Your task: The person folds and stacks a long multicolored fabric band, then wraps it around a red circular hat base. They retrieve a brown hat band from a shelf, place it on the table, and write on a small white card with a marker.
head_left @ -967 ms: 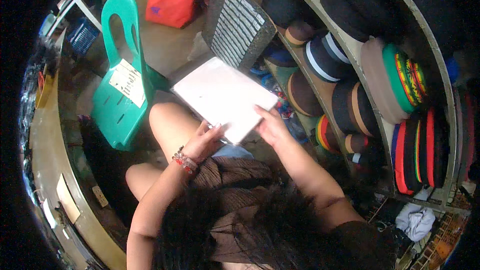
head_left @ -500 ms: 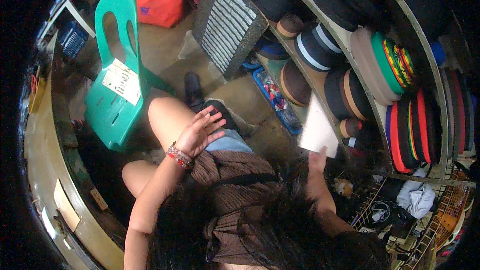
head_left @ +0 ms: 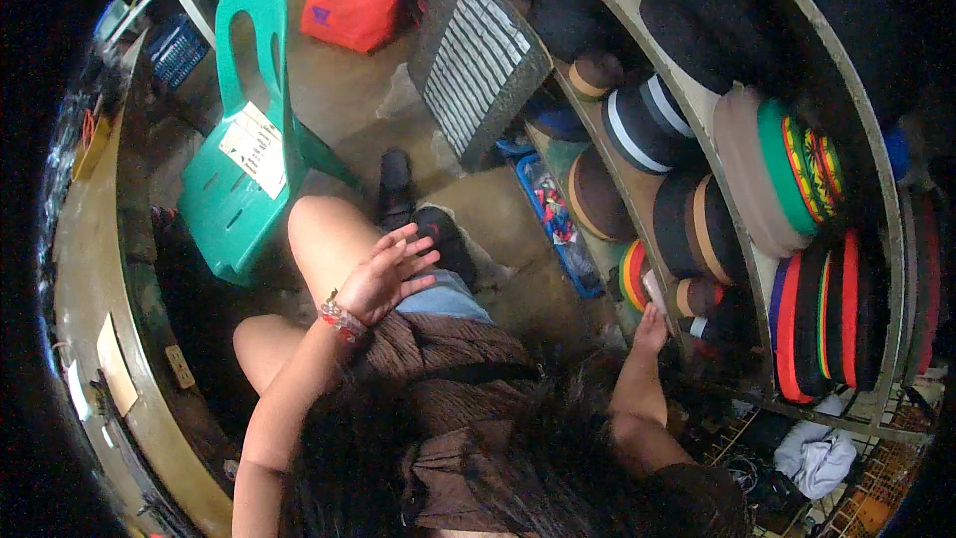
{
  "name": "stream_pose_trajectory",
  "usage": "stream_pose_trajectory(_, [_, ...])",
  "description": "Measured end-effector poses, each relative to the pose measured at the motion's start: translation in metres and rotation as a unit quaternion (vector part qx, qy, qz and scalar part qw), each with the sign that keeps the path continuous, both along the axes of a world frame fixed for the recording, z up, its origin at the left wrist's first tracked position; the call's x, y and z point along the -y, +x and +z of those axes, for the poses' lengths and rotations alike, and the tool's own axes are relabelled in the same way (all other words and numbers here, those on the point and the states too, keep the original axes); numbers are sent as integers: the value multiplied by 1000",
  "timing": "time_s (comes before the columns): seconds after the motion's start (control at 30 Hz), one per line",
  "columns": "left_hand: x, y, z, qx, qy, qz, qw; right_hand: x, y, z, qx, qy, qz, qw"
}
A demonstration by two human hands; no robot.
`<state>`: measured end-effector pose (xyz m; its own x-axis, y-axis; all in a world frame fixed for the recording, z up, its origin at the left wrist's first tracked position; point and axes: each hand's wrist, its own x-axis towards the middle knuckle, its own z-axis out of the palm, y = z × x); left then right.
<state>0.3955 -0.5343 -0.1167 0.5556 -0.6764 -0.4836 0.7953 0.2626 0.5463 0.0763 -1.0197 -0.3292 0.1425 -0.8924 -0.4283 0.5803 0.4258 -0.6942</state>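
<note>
My left hand (head_left: 384,276) is held over my lap, empty, its fingers spread, with a beaded bracelet (head_left: 341,321) at the wrist. On the right, my right hand (head_left: 650,329) pinches a stiff white sheet (head_left: 653,289) that now shows nearly edge-on. That sheet is beside the lowest visible shelf level. Right next to it stands a roll of red, yellow and green striped webbing (head_left: 632,273). A dark brown roll with a tan edge (head_left: 599,191) and a black and tan roll (head_left: 689,224) lie close by.
Shelves (head_left: 687,125) packed with webbing rolls fill the right side. A green plastic chair (head_left: 224,201) with papers on it stands at the far left. Beyond are a red bag (head_left: 354,2), a dark board with white strips (head_left: 478,55) and a blue tray (head_left: 558,229) of small coloured pieces.
The white sheet has turned from broad side to nearly edge-on, uncovering the red, yellow and green roll. My right hand has shifted slightly right. My left hand stays spread over my lap.
</note>
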Motion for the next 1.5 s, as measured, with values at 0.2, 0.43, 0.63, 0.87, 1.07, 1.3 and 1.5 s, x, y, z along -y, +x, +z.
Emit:
stream_pose_trajectory(0.2, [12, -1, 0, 6, 26, -6, 1000, 9, 20, 24, 69, 75, -113, 988])
stream_pose_trajectory(0.43, [14, 2, -4, 24, 38, -26, 999, 4, 60, 55, 28, 130, -121, 984])
stream_pose_trajectory(0.63, [8, 5, -5, 16, 24, -15, 999, 31, 58, 22, 42, 109, -130, 985])
stream_pose_trajectory(0.87, [2, 6, -3, -19, 3, 2, 1000, -27, 93, -22, -40, 223, 26, 974])
stream_pose_trajectory(1.07, [-12, 7, -15, -12, -24, 9, 1000, -178, 185, -46, -347, -42, 729, 589])
stream_pose_trajectory(1.3, [-27, 15, -50, -24, -116, 89, 989, -183, 289, -2, -310, -385, 757, 427])
stream_pose_trajectory(1.5, [-48, 15, -75, -68, -190, 152, 967, -172, 310, 15, -439, -257, 766, 394])
